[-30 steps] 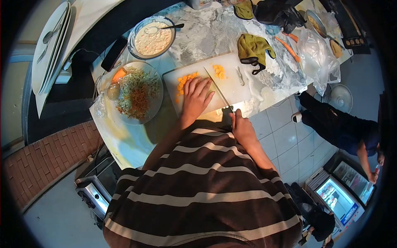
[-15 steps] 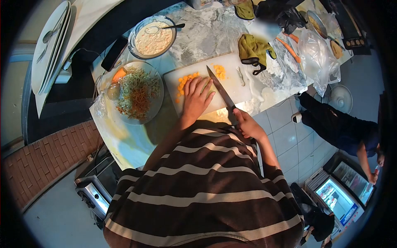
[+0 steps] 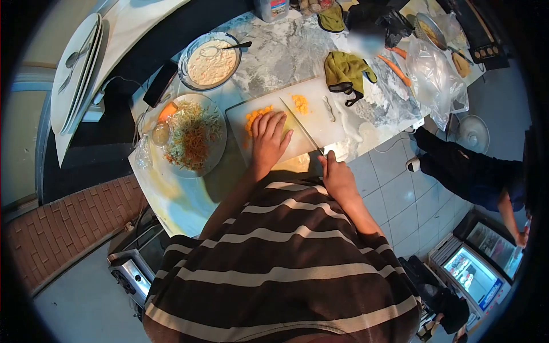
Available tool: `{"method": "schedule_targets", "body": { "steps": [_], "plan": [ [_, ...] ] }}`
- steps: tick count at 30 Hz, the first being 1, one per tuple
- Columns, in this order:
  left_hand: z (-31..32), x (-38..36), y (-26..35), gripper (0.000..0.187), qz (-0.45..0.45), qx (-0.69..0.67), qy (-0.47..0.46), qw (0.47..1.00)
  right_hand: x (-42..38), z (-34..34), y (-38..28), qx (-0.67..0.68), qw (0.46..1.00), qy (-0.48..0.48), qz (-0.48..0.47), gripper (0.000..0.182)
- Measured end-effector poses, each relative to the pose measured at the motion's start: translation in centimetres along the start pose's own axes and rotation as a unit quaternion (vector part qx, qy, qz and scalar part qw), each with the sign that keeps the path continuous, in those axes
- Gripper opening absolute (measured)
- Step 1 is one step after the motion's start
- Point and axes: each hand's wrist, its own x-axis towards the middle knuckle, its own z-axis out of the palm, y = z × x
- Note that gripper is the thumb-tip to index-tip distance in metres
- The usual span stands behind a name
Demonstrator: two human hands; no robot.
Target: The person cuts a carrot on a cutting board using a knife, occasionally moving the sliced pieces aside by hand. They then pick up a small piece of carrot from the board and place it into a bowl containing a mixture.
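Note:
My left hand (image 3: 269, 140) lies palm down on the white cutting board (image 3: 311, 135), its fingers stretched over the near part of a pile of orange carrot pieces (image 3: 251, 118); what is under the palm is hidden. A kitchen knife (image 3: 301, 125) is gripped by its handle in my right hand (image 3: 337, 174), at the board's near edge. Its blade now appears as a thin line, edge-on, slanting up and left across the board. Beyond the blade sits a smaller heap of finely diced yellow-orange pieces (image 3: 299, 104). A small thin scrap (image 3: 329, 108) lies near the board's right side.
Left of the board are a plate (image 3: 219, 150) of shredded vegetables and a bowl (image 3: 184, 73) of creamy mixture with a spoon. Olive gloves (image 3: 345, 73), carrots (image 3: 394, 70) and a clear plastic bag (image 3: 433, 74) lie to the right. Another person (image 3: 463, 171) stands beyond the counter's right side.
The knife has rolled from showing its flat side to nearly edge-on, its tip shifting slightly left. My left hand's fingers have drawn closer together over the carrot pieces.

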Motion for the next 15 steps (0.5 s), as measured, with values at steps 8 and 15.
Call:
{"method": "schedule_targets", "body": {
  "steps": [8, 15],
  "plan": [
    [-0.1, 0.2, 0.0, 0.04, -0.001, 0.001, 0.006, 1.0, 0.0, -0.1, 0.7, 0.045, 0.999, -0.013, -0.016, 0.038],
    [-0.1, 0.0, 0.1, 0.039, 0.003, 0.001, 0.004, 1.0, 0.2, 0.1, 0.2, 0.067, 0.997, -0.028, 0.002, 0.037]
  ]
}}
